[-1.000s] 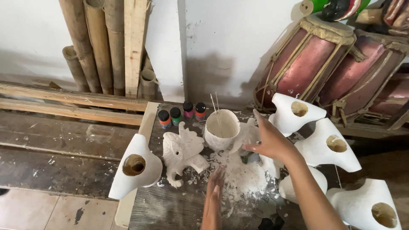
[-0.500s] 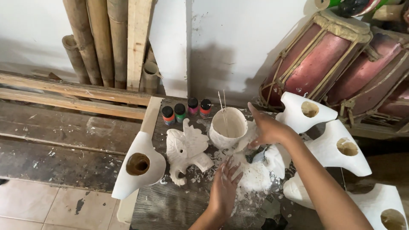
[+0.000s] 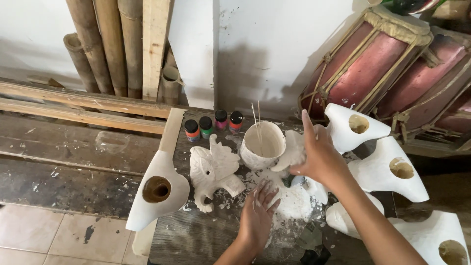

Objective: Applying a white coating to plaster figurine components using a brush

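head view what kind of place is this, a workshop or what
Most likely a small craft workshop for painting carved figures. A white-primed carved figure and hollow white pieces lie on a paint-splashed wooden bench, with small paint bottles and a cup of white paint. Bamboo poles lean on the wall.

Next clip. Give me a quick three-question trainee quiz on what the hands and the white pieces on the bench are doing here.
1. True or false: the right hand holds a white plaster piece beside the white cup.
2. How many small paint bottles stand behind the carved white figure? A) two B) four C) six
3. What does the left hand rest on?

Key
1. True.
2. B, four, with orange, green, pink and red bodies.
3. The patch of white plaster residue on the bench, fingers spread, holding nothing.
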